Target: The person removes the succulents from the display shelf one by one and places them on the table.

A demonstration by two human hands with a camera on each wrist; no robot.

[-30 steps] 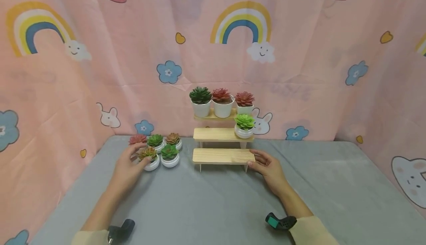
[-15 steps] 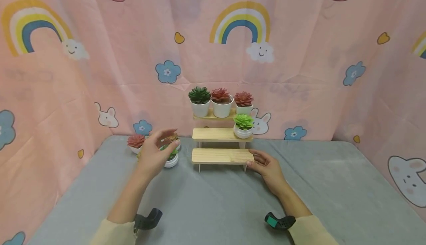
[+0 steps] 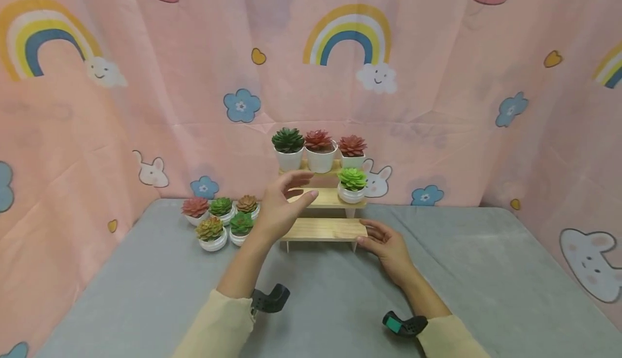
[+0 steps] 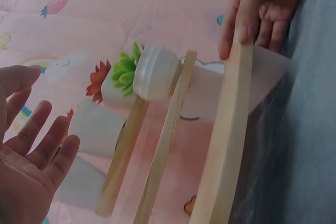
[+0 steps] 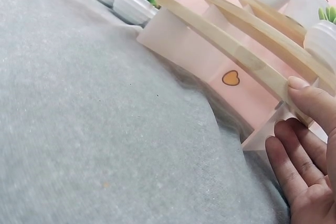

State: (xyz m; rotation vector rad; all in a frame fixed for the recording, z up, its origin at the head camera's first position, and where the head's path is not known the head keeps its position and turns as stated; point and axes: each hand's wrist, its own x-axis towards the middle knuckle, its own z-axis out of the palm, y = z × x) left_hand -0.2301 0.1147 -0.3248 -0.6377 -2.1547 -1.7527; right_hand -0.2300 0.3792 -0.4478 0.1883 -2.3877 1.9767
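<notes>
A three-step wooden plant stand (image 3: 323, 229) stands on the table with pale legs. At the right end of its lowest board, my right hand (image 3: 389, 247) grips the wood, thumb on the edge and fingers curled around the end (image 5: 304, 129). My left hand (image 3: 284, 207) hovers in front of the stand's left side, fingers spread and nothing in them (image 4: 31, 161). It hides part of the middle board. A bright green potted succulent (image 3: 352, 184) sits at the right of the middle board. A dark green succulent (image 3: 289, 150) and two red succulents (image 3: 319, 152) line the top board.
Several small potted succulents (image 3: 212, 234) in white pots are grouped on the grey cloth-covered table (image 3: 330, 304) left of the stand. A pink patterned curtain (image 3: 194, 77) hangs directly behind. Each wrist wears a black device (image 3: 269, 298).
My left hand has moved right, from the grouped succulents to before the stand, with nothing in it. Those succulents are uncovered again. My right hand stays on the lowest board.
</notes>
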